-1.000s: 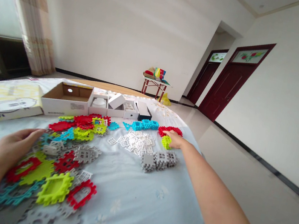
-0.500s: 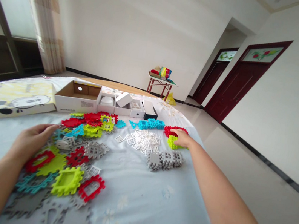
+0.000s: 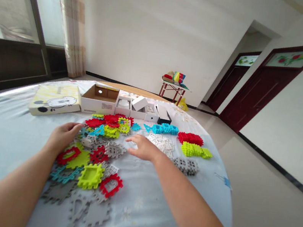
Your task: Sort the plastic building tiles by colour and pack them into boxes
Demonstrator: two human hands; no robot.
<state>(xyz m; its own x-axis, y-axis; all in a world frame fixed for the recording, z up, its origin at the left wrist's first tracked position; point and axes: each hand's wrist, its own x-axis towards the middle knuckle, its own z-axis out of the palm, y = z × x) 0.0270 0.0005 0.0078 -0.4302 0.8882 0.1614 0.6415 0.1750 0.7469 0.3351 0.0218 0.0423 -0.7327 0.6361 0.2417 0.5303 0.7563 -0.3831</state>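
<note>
My right hand [image 3: 143,148] hovers over the table between the mixed pile and the white pieces, its thumb and fingers apart with nothing in them. At the pile's left edge my left hand [image 3: 63,136] has its fingers bent together; whatever they hold, if anything, is hidden. The pile has notched plastic building panels: a red frame panel [image 3: 111,185], a lime-green panel [image 3: 91,176], a teal panel [image 3: 65,174] and a grey panel [image 3: 97,214]. Small white window pieces [image 3: 161,143] lie heaped right of my right hand.
Sorted panels stand in rows at the right: blue [image 3: 165,128], red [image 3: 190,138], lime-green [image 3: 194,150] and grey [image 3: 186,166]. Along the back are a yellow-and-white box [image 3: 56,101], an open carton [image 3: 98,107] and several small white boxes [image 3: 138,112]. The round table's edge [image 3: 231,204] curves at right.
My right hand has left the red and green stacks at the right and come back toward the mixed pile, fingers apart. The view has turned left. My left hand stays beside the pile.
</note>
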